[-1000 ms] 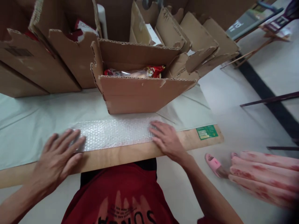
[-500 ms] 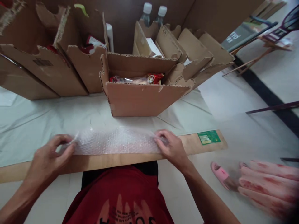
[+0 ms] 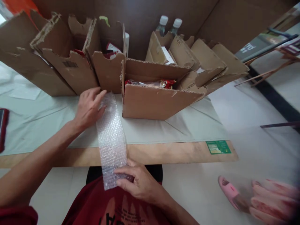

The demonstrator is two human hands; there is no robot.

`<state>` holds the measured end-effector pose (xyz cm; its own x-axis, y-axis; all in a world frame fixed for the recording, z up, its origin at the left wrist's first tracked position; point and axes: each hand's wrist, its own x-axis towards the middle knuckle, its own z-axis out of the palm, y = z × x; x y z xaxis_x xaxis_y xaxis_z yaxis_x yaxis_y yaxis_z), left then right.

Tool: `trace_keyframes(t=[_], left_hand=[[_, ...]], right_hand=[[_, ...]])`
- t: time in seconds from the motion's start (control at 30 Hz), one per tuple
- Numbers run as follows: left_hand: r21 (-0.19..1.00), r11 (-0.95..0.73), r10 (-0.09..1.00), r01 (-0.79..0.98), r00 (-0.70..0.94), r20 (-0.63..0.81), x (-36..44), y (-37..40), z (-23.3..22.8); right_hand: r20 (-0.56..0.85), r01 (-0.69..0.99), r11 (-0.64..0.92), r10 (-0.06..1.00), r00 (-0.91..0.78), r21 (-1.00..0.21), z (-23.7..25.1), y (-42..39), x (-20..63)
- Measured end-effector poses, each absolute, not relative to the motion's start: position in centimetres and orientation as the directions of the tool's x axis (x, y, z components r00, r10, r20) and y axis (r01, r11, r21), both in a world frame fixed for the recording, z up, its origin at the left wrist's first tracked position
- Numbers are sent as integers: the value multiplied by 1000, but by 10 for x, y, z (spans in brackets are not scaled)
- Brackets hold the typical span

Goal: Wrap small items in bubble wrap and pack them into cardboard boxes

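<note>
Your left hand (image 3: 88,107) is lying flat and open on the clear bubble-wrap strip (image 3: 111,137) beside the open brown cardboard box (image 3: 154,100); your right hand (image 3: 138,181) is pinching its near end.

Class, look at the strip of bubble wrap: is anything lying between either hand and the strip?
Nothing visible does. The left hand rests on the far end of the bubble wrap by the cardboard boxes, and the right hand pinches its near end over the table edge.
</note>
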<state>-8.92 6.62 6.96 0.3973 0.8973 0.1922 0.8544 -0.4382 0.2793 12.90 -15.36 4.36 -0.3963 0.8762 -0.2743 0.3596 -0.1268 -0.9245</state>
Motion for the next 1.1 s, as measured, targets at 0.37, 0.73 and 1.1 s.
trace_keyframes(t=[0.37,0.73,1.1], left_hand=[[710,-330,921,622,378,97,-126,-92,49],[551,-230,967,802,126,221,-110,-49,6],[451,-553,819,701,355,451,-107,-87,25]], right_hand=[[-261,-356,-386,899,-352,-851,45,-98,119],[296,650,576,816,-496,-496,33,-78,140],[242,614,573,807,-539,-542,38,-63,130]])
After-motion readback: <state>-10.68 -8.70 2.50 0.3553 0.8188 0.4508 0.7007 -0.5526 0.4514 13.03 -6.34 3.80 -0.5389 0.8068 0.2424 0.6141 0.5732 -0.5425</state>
